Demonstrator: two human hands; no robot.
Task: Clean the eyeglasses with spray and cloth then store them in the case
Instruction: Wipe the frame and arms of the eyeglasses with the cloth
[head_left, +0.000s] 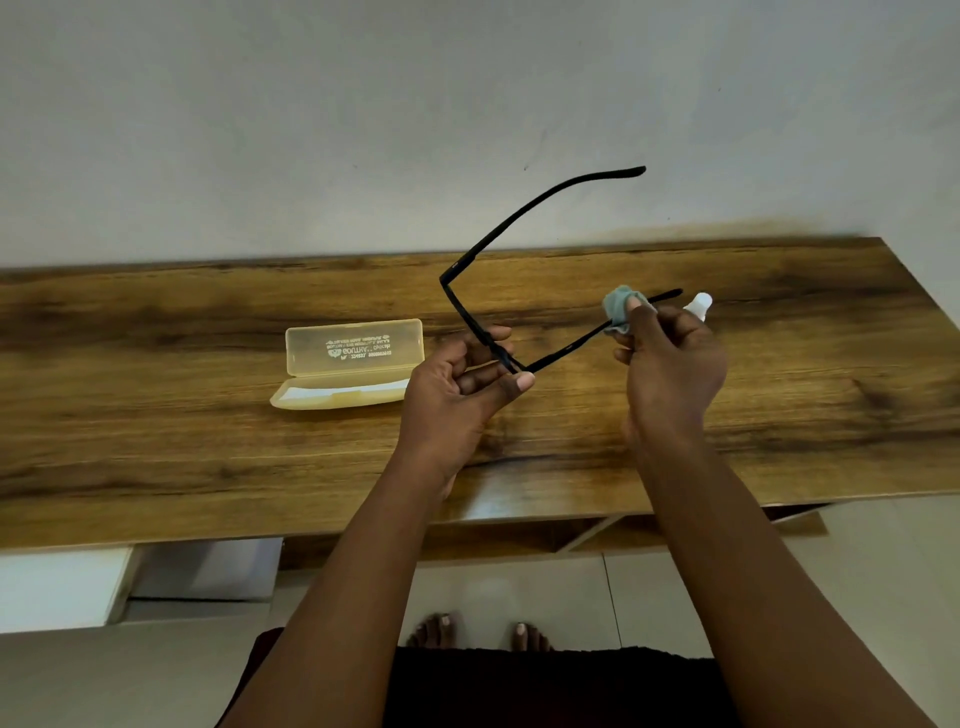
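The black eyeglasses (524, 213) are held up above the wooden table (156, 441) with both arms unfolded. My left hand (457, 395) pinches the frame front at its lower corner. My right hand (670, 364) holds a small grey-blue cloth (618, 306) wrapped around the nearer arm of the glasses. A white spray bottle (698, 304) stands on the table just behind my right hand, partly hidden by it. The translucent yellow case (350, 361) lies open on the table to the left of my left hand, with a white lining showing inside.
The table runs along a pale wall (363, 130). Its front edge is close to my body, with shelf compartments (571, 535) underneath. A white box (62, 587) sits below the table at the left. My bare feet (478, 631) stand on a tiled floor.
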